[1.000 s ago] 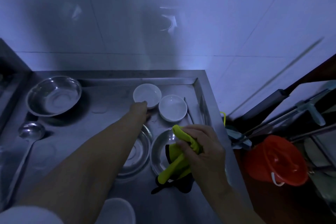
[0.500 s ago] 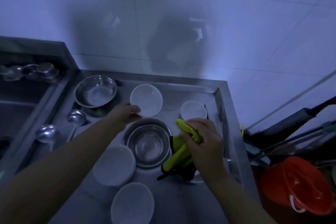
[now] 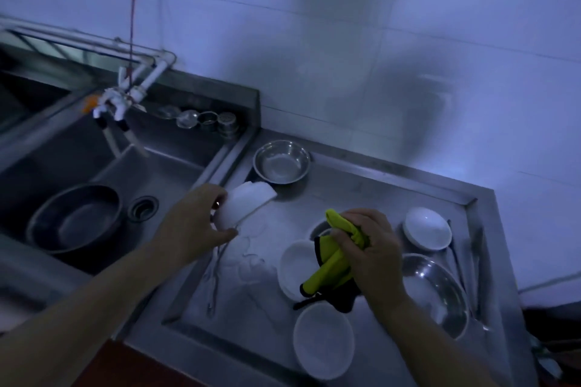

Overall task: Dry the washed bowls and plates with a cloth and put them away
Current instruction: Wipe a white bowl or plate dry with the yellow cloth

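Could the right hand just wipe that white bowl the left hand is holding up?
Probably yes. The right hand already grips the cloth, and nothing stands between it and the bowl lifted in the left hand.

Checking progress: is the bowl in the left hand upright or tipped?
Tipped. The left hand holds the white bowl off the counter on its side, rim edge-on, beside the sink.

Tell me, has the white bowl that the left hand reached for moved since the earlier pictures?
Yes. The left hand now holds the white bowl tilted above the draining board, left of where it stood, near the sink's edge and away from the other white bowl.
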Available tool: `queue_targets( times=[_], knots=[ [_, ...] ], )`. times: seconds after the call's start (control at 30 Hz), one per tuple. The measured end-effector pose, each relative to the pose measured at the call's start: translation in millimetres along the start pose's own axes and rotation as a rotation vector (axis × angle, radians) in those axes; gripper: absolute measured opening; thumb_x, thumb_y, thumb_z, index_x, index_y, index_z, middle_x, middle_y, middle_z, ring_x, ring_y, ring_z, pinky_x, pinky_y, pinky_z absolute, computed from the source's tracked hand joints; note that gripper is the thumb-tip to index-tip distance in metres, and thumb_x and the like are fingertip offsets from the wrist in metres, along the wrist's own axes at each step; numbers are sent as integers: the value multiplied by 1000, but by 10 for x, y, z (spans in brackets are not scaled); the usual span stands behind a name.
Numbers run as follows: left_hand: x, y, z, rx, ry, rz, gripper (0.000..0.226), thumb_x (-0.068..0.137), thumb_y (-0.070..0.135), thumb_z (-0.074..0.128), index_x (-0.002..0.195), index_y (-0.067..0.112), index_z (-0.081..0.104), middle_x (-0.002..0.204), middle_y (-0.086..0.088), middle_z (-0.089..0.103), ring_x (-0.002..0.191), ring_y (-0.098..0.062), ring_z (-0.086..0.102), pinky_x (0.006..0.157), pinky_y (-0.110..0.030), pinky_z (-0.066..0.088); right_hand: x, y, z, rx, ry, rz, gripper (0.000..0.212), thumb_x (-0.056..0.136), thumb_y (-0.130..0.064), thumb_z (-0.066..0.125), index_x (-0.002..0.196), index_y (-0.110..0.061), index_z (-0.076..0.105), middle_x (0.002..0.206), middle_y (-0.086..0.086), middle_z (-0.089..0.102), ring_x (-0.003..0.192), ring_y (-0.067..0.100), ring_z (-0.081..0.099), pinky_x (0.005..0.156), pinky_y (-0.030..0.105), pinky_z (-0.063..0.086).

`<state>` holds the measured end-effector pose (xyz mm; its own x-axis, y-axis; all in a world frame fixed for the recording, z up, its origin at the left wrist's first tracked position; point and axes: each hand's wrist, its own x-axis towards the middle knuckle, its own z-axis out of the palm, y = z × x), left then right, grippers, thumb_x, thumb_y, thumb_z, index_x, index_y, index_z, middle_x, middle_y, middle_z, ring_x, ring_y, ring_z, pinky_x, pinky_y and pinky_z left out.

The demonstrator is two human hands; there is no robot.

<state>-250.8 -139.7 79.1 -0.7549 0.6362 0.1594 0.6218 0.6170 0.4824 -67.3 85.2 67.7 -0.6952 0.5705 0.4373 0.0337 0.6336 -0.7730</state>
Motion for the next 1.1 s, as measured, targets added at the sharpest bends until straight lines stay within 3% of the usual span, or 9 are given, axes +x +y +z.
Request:
queue_targets(
  times=[0.23,0.37,0.47,0.6,0.67,0.73,0.83,0.9,1.1],
  knots=[
    [-290,-352,-410,-159,89,-37,48,55,39,81,91,32,49,87,23,48,73,-3,55,53,-11,40,-81,-614,535,28,-13,-52,26,72,-3,81,93,-14,72,97,-10,57,92,18,60,84,22,47],
    [-364,-479,-557,-375,101,-174,36,62,41,78,84,41,49,91,17,55,77,-3,59,58,-22,49,-73,-954,840,-11,4,-112,28,71,-15,80,98,-13,72,103,-7,47,99,23,53,86,35,46],
    [-402,-493,-596,-593,86,-285,20,76,34,71,84,35,53,87,11,60,76,-3,60,56,-19,47,-16,-1228,1093,6,-27,-174,34,73,-24,76,105,-17,67,106,-2,42,100,22,49,86,35,47],
    [-480,-392,-637,-920,63,-352,8,88,27,60,90,20,58,82,-5,66,71,-16,67,55,-24,53,11,-1547,1425,-158,-149,-294,39,77,-29,75,106,-17,52,110,6,47,98,23,51,77,33,50],
    [-497,-367,-666,-934,86,-370,11,89,30,59,90,19,56,83,-5,66,71,-15,67,56,-26,55,-27,-1634,1556,-342,-161,-434,26,83,-32,63,93,-9,59,99,12,56,88,27,56,70,39,53],
    [-491,-386,-702,-930,101,-396,13,87,32,59,89,20,55,86,-8,65,76,-21,66,62,-36,57,-59,-1691,1600,-368,-232,-455,31,89,-34,51,89,-6,62,91,11,60,82,25,58,67,40,53],
    [-458,-445,-776,-991,119,-427,15,89,29,56,86,15,52,84,-9,59,74,-22,59,64,-40,53,-126,-1733,1577,-254,-426,-409,28,87,-30,63,105,-8,64,103,6,60,88,20,56,74,34,51],
    [-440,-467,-822,-996,126,-417,15,90,27,53,84,14,50,81,-5,55,71,-18,54,62,-38,49,-186,-1737,1551,-268,-493,-463,43,79,-31,71,117,-13,63,116,3,60,100,18,57,81,27,47],
    [-472,-400,-901,-972,108,-342,16,94,27,50,83,15,51,79,-5,53,71,-18,51,63,-36,44,-348,-1700,1613,-424,-312,-644,48,70,-31,78,112,-11,66,111,6,66,95,22,64,69,30,54]
  ],
)
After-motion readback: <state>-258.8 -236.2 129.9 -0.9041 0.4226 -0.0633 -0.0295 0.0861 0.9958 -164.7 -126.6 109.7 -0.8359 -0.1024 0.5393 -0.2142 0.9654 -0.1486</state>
